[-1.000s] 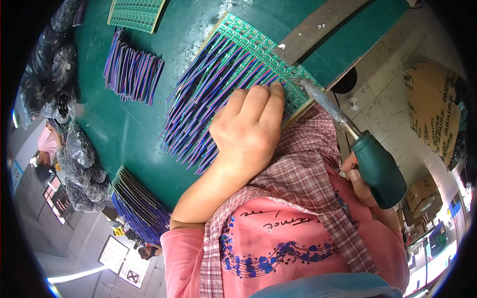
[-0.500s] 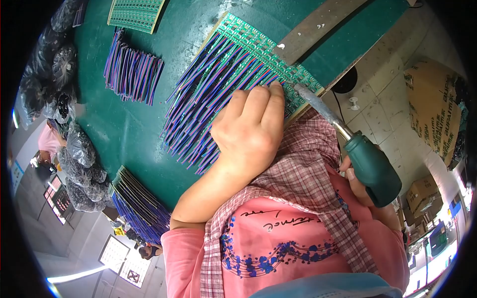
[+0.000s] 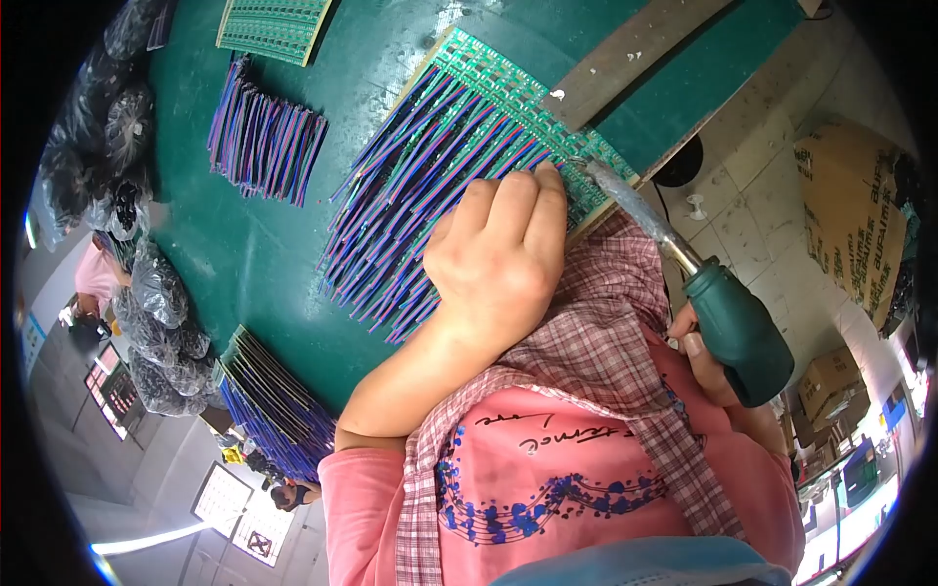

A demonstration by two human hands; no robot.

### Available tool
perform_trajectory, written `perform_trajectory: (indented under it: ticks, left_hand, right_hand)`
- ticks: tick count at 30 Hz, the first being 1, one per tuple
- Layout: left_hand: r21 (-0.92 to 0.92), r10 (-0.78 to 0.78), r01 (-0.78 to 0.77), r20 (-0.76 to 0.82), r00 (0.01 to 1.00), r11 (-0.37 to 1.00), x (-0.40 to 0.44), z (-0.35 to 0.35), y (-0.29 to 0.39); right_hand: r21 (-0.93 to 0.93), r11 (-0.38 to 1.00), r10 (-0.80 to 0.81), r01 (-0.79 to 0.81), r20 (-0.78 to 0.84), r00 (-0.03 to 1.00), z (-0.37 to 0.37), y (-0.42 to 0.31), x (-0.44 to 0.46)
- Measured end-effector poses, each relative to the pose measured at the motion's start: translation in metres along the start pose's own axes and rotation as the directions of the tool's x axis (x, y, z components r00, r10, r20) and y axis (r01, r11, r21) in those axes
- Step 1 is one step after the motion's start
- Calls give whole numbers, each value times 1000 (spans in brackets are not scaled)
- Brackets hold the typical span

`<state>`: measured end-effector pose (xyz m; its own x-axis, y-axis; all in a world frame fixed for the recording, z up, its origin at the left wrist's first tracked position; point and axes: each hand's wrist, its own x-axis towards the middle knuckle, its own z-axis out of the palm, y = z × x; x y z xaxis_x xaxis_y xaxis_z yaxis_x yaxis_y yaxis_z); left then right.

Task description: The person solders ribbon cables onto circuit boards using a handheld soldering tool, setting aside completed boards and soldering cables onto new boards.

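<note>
The right hand (image 3: 705, 365) is gripping the soldering iron (image 3: 738, 332), its shaft slanting forward-left toward the circuit board (image 3: 496, 76) beside the left hand (image 3: 503, 256), whose hold is hidden.

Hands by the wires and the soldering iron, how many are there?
2. The left hand is over the wires on the circuit board panel; the right hand, partly hidden, holds the soldering iron.

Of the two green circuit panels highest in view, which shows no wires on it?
The upper-left panel, cut off by the top edge; the central panel by the left hand has blue and red wires across it.
</note>
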<state>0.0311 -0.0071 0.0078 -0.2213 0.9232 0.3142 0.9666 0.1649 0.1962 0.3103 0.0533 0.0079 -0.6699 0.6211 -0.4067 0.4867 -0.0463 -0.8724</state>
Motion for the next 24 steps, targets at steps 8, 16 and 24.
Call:
perform_trajectory:
  ticks: [8, 16, 24]
  left_hand:
    - [-10, -16, 16, -6, 1000, 1000, 1, 1, 4]
    - [11, -5, 6, -19, 1000, 1000, -1, 3, 0]
    - [45, 40, -38, -39, 998, 998, -2, 7, -5]
  right_hand:
    - [-158, 987, -17, 35, 109, 994, -12, 0, 1]
    - [-254, 967, 17, -5, 46, 999, -6, -10, 9]
    - [-94, 995, 24, -14, 99, 995, -5, -3, 8]
